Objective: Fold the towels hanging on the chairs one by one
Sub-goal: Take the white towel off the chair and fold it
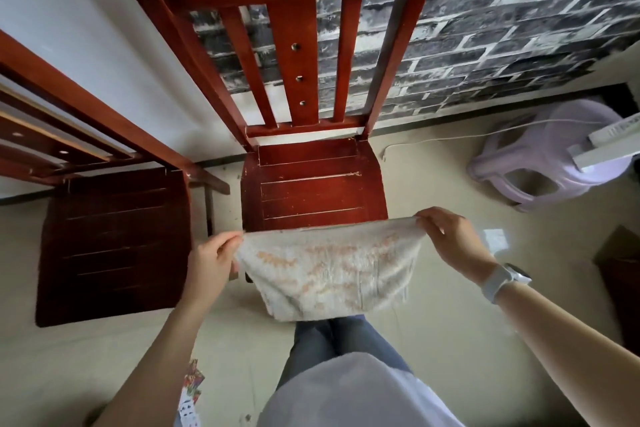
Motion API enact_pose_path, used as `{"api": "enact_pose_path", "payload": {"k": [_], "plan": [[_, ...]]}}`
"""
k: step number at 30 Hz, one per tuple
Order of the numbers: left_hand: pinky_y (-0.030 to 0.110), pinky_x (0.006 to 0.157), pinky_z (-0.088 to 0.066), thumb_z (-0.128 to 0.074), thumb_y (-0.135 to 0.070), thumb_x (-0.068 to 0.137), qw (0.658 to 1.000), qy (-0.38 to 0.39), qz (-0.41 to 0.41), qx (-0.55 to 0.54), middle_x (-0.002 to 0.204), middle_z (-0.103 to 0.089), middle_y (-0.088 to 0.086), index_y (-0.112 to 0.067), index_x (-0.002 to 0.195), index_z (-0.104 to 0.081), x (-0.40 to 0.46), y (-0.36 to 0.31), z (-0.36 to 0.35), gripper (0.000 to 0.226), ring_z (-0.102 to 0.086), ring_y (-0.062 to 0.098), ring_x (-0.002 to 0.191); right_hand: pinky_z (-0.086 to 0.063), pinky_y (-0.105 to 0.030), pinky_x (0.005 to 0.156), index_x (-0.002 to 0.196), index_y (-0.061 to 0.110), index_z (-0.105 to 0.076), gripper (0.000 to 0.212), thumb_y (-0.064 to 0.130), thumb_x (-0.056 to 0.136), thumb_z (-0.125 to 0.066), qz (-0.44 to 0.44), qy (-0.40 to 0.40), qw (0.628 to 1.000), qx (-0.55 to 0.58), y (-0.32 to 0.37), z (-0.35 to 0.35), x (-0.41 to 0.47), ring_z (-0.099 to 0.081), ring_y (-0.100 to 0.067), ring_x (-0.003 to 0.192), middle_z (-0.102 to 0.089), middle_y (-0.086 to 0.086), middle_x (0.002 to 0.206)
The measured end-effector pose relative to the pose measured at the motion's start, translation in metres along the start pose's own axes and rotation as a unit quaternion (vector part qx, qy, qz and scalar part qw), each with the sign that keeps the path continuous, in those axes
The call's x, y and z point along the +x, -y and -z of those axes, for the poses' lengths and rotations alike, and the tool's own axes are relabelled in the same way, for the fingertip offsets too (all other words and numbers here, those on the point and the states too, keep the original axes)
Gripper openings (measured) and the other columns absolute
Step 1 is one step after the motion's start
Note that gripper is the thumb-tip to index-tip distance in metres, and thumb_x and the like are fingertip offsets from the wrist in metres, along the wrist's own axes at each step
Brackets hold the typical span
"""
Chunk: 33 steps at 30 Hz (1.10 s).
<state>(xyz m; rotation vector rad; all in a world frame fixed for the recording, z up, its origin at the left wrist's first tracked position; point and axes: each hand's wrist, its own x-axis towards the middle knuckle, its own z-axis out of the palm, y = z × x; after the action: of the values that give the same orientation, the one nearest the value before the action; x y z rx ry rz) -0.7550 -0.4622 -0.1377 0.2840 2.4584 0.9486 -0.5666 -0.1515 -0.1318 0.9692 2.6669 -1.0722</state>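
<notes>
Hands (332, 253) pinching unlabelled towel (329, 267)

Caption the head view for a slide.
Both hands, left hand and right hand, pinch a towel before a wooden chair.

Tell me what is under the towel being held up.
Beneath the towel, pinched by the left hand and right hand, are pale floor and jeans-clad legs. The floor directly behind the cloth and the chair seat's front edge are covered.

Pale towel (329, 267) stretched between left hand (211, 263) and right hand (453, 236), before red chair (311, 184).
</notes>
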Motion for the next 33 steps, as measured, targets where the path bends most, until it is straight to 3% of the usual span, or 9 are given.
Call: {"api": "enact_pose_path", "payload": {"k": [2,5,10,14,16,18,20,26,33], "plan": [[0.011,0.050,-0.046,-0.053,-0.006,0.090,0.997,0.010,0.062,-0.054,0.059,-0.062,0.005,-0.002,0.106,-0.065,0.032,0.004,-0.009,0.020,-0.057,0.012,0.049,-0.031,-0.017,0.066,0.094,0.002,-0.068,0.015,0.006,0.089,-0.054,-0.002,-0.020,1.000,-0.014,-0.003,-0.013,0.027,-0.053,-0.018,0.075,-0.069,-0.014,0.091],[0.034,0.068,-0.057,-0.052,-0.009,0.091,0.991,0.033,0.102,-0.074,0.068,-0.065,0.004,-0.001,0.116,-0.060,0.084,0.017,-0.028,0.027,-0.061,0.021,0.061,-0.028,-0.016,0.063,0.093,-0.001,-0.069,0.016,0.004,0.088,-0.054,-0.007,-0.034,0.999,-0.023,-0.011,-0.036,0.076,-0.055,-0.023,0.076,-0.067,-0.017,0.092],[0.003,0.053,-0.043,-0.053,-0.006,0.090,0.996,0.049,0.068,-0.004,0.074,-0.064,0.004,-0.005,0.121,-0.057,0.149,0.029,-0.060,0.031,-0.058,0.005,0.058,-0.034,-0.022,0.073,0.098,-0.001,-0.067,0.020,0.005,0.089,-0.051,-0.017,-0.043,0.998,-0.046,-0.028,-0.071,0.146,-0.058,-0.033,0.087,-0.064,-0.020,0.099],[0.000,0.056,-0.039,-0.052,-0.011,0.090,0.999,-0.007,0.014,0.050,0.070,-0.065,0.006,-0.007,0.112,-0.065,0.181,0.035,-0.068,0.025,-0.057,-0.006,0.050,-0.040,-0.028,0.081,0.104,0.003,-0.067,0.022,0.008,0.091,-0.049,-0.017,-0.062,0.997,-0.052,-0.040,-0.087,0.181,-0.059,-0.033,0.094,-0.065,-0.018,0.104],[0.004,0.060,-0.038,-0.054,-0.015,0.090,0.993,-0.022,-0.016,0.118,0.087,-0.071,0.010,-0.012,0.109,-0.067,0.193,0.039,-0.068,0.023,-0.062,0.001,0.064,-0.043,-0.031,0.084,0.106,0.005,-0.066,0.024,0.009,0.092,-0.048,-0.011,-0.064,0.996,-0.061,-0.044,-0.092,0.192,-0.059,-0.032,0.095,-0.065,-0.016,0.106],[0.022,0.075,-0.043,-0.057,-0.017,0.089,0.987,-0.030,-0.039,0.150,0.103,-0.071,0.010,-0.013,0.108,-0.068,0.203,0.042,-0.068,0.022,-0.065,0.021,0.090,-0.042,-0.028,0.081,0.104,0.005,-0.067,0.023,0.007,0.091,-0.048,-0.002,-0.065,0.995,-0.076,-0.045,-0.095,0.200,-0.060,-0.032,0.094,-0.066,-0.016,0.105],[0.029,0.082,-0.045,-0.060,-0.015,0.087,0.988,-0.029,-0.043,0.145,0.107,-0.070,0.010,-0.010,0.106,-0.069,0.213,0.046,-0.069,0.021,-0.063,0.027,0.099,-0.038,-0.024,0.077,0.101,0.002,-0.068,0.023,0.004,0.091,-0.047,0.009,-0.063,0.994,-0.087,-0.046,-0.098,0.206,-0.060,-0.032,0.092,-0.065,-0.017,0.103],[0.034,0.089,-0.047,-0.059,-0.008,0.085,0.990,-0.054,-0.070,0.112,0.103,-0.070,0.014,-0.005,0.102,-0.069,0.238,0.045,-0.075,0.019,-0.064,0.029,0.095,-0.041,-0.029,0.077,0.101,-0.002,-0.067,0.023,0.003,0.091,-0.046,0.026,-0.113,0.990,-0.082,-0.043,-0.097,0.220,-0.059,-0.035,0.090,-0.063,-0.021,0.103],[0.036,0.074,-0.047,-0.059,-0.006,0.083,0.976,-0.103,-0.142,0.125,0.092,-0.068,0.013,-0.005,0.091,-0.067,0.220,0.043,-0.075,0.011,-0.062,0.029,0.082,-0.038,-0.025,0.064,0.104,0.004,-0.064,0.021,0.010,0.092,-0.048,0.071,-0.158,0.978,-0.114,-0.046,-0.095,0.197,-0.060,-0.031,0.082,-0.065,-0.015,0.098]]}}
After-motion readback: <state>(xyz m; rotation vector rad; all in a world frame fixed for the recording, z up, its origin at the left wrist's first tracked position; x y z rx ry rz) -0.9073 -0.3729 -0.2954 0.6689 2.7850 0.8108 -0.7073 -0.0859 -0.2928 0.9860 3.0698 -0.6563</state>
